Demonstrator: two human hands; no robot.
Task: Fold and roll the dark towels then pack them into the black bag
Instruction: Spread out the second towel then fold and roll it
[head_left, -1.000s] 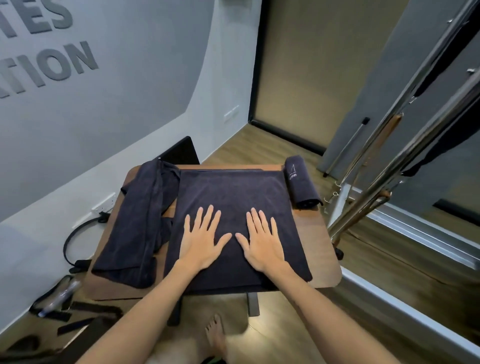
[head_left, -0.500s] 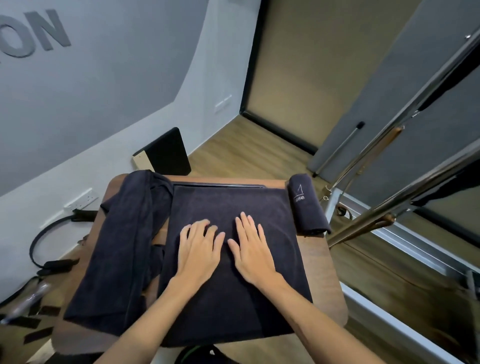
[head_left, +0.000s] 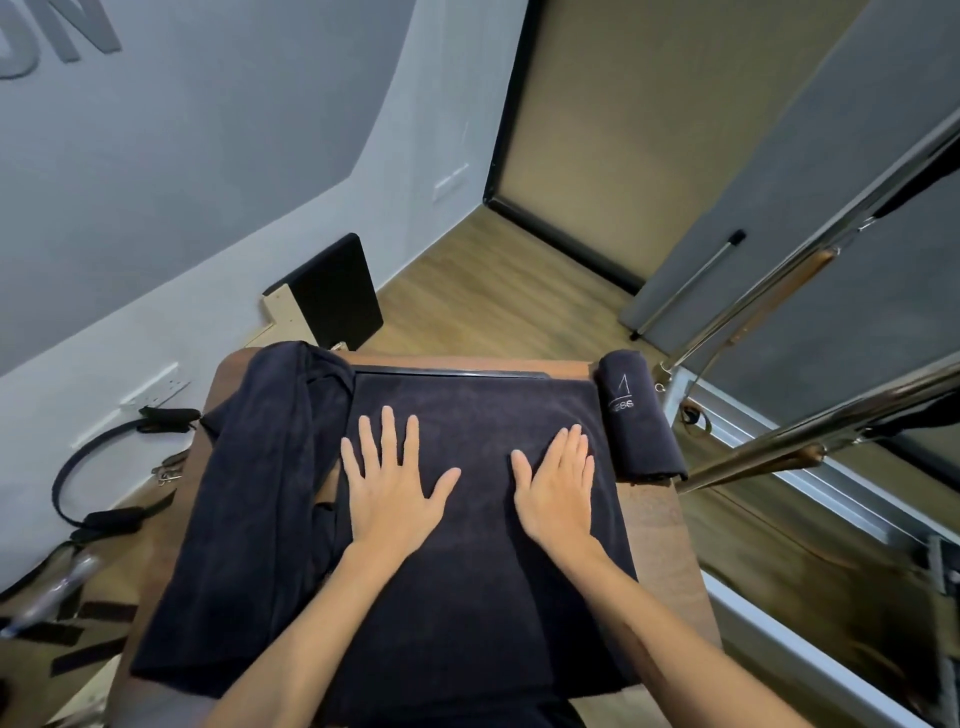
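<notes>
Smoothing: left hand (head_left: 392, 488) and right hand (head_left: 558, 486), grip released, palms flat on spread dark towel (head_left: 467, 597) covering worktop (head_left: 660, 535), flattening it for folding; rolled towel (head_left: 636, 415) alongside.

Hands spread apart on the flat towel (head_left: 483, 499). The left hand (head_left: 389, 488), close beside the right half a second ago, now lies toward the towel's left edge, fingers splayed; the right hand (head_left: 558, 491) now lies toward its right edge, nearer the rolled towel (head_left: 636, 415). Both palms press flat.
</notes>
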